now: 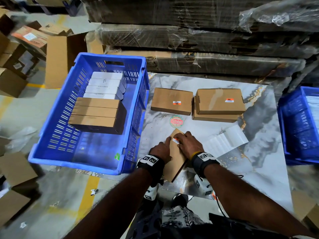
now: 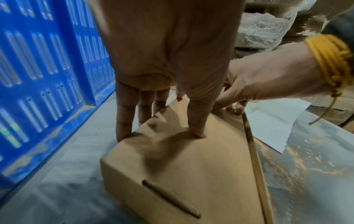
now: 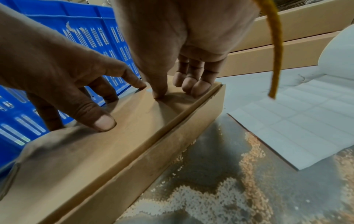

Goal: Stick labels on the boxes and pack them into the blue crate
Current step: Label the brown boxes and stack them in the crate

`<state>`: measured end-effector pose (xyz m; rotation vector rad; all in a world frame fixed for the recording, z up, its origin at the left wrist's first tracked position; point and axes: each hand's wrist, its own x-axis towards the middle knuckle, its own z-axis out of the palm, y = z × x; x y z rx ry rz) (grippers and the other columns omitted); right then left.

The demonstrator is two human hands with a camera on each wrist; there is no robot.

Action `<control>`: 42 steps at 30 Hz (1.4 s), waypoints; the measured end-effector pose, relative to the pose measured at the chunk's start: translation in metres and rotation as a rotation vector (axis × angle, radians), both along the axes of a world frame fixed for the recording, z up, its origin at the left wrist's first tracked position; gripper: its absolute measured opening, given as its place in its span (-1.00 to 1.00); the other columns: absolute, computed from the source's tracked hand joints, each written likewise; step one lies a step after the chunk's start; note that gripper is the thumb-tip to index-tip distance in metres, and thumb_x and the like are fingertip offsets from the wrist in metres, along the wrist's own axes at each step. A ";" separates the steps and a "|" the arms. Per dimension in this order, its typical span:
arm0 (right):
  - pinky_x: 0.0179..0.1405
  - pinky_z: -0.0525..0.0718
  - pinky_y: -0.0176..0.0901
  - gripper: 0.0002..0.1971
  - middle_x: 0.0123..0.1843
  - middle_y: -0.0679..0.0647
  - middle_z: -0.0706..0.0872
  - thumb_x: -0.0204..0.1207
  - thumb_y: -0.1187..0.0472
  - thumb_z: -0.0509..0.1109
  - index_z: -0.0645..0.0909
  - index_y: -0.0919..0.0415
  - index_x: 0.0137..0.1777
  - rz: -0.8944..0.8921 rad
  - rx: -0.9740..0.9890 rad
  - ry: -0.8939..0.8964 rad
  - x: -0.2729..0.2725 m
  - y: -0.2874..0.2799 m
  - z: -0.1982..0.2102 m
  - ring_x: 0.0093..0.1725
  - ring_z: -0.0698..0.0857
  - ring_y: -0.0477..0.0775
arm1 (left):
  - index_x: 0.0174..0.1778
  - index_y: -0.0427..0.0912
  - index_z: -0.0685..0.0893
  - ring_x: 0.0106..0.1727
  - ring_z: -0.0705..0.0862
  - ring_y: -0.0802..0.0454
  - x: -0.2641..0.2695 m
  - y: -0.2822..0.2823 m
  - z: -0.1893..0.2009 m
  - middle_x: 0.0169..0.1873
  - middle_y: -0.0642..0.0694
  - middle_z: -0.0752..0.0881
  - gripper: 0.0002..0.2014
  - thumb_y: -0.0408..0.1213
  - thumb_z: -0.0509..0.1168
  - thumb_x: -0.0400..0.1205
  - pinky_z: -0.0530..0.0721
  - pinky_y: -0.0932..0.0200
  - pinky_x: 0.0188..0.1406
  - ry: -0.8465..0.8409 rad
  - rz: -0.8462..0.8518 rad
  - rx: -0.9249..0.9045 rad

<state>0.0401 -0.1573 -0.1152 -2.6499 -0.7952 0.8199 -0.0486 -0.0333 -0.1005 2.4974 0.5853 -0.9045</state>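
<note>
My right hand (image 1: 189,144) lies on the lid of the brown box (image 1: 174,163) with nothing grasped: thumb tip pressing down, the other fingers loosely bent with their tips resting near the lid's edge. Under it sits the orange-and-white label (image 1: 176,140), just below the middle of the head view. My left hand (image 1: 161,149) is also released, fingers nearly straight; the index tip meets the label from the left, the thumb steadies the lid, and the remaining fingers hang down the box's side.

To do this step well, I judge I should rub from the label's centre toward its ends so no corner lifts, while the left hand keeps the box from skating on the marble-patterned table (image 1: 259,152). The pressure should be flat, since the lid may flex.

Beyond the hands, the white label sheet (image 1: 226,140) lies to the right. Higher in the frame, a labelled box (image 1: 171,100) and a labelled two-box stack (image 1: 219,102) wait. The blue crate (image 1: 51,150) stands at the left, touching the table's edge, already holding white and brown boxes at its far end, with free floor nearer me.
</note>
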 end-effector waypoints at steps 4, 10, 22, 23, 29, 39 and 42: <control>0.14 0.60 0.10 -0.66 0.23 0.07 0.43 0.61 0.07 0.27 0.41 -0.27 0.33 -0.006 0.000 0.024 0.002 0.001 0.000 0.30 0.55 0.23 | 0.72 0.06 -0.12 0.37 0.59 -0.28 0.000 0.000 0.001 0.39 -0.29 0.51 -0.03 -0.06 0.44 0.58 0.59 -0.13 0.25 0.001 -0.004 0.002; 0.11 0.58 0.08 -0.71 0.23 0.08 0.42 0.60 0.08 0.25 0.43 -0.24 0.28 -0.014 -0.017 0.025 0.002 0.003 -0.001 0.28 0.54 0.24 | 0.72 0.06 -0.13 0.37 0.59 -0.27 0.000 0.000 0.000 0.40 -0.29 0.51 -0.04 -0.06 0.43 0.58 0.59 -0.13 0.25 0.002 -0.003 0.004; 0.17 0.60 0.09 -0.60 0.30 0.09 0.44 0.65 0.06 0.22 0.44 -0.26 0.46 -0.022 0.014 -0.021 -0.003 -0.003 -0.003 0.35 0.52 0.19 | 0.72 0.07 -0.12 0.37 0.60 -0.26 0.000 0.000 0.000 0.39 -0.28 0.52 -0.03 -0.06 0.45 0.58 0.59 -0.12 0.25 -0.002 0.004 0.001; 0.15 0.60 0.08 -0.62 0.30 0.09 0.44 0.65 0.06 0.23 0.46 -0.25 0.45 -0.016 0.013 -0.026 -0.003 -0.003 -0.003 0.35 0.53 0.19 | 0.72 0.07 -0.12 0.37 0.60 -0.26 0.000 0.000 0.000 0.39 -0.28 0.52 -0.03 -0.07 0.45 0.58 0.59 -0.12 0.25 -0.003 0.005 0.000; 0.14 0.64 0.08 -0.66 0.30 0.07 0.45 0.62 0.03 0.26 0.45 -0.24 0.37 0.033 -0.018 -0.021 0.002 0.000 0.001 0.30 0.59 0.20 | 0.71 0.07 -0.10 0.37 0.60 -0.26 0.001 0.001 -0.002 0.39 -0.28 0.52 -0.03 -0.08 0.46 0.57 0.59 -0.14 0.27 -0.004 0.016 -0.011; 0.22 0.58 0.01 -0.66 0.26 0.06 0.59 0.58 0.00 0.32 0.49 -0.23 0.34 0.028 -0.028 -0.011 0.020 0.008 0.009 0.25 0.64 0.22 | 0.70 0.09 -0.06 0.34 0.61 -0.25 -0.001 0.003 -0.004 0.35 -0.26 0.55 -0.04 -0.06 0.47 0.55 0.59 -0.11 0.21 -0.023 0.024 -0.018; 0.23 0.58 -0.02 -0.69 0.29 0.05 0.65 0.60 -0.02 0.32 0.61 -0.17 0.33 0.044 -0.030 -0.073 0.024 0.014 0.010 0.29 0.64 0.19 | 0.70 0.09 -0.04 0.31 0.63 -0.25 -0.001 0.003 -0.004 0.32 -0.25 0.56 -0.05 -0.06 0.48 0.54 0.60 -0.11 0.20 -0.033 0.024 -0.016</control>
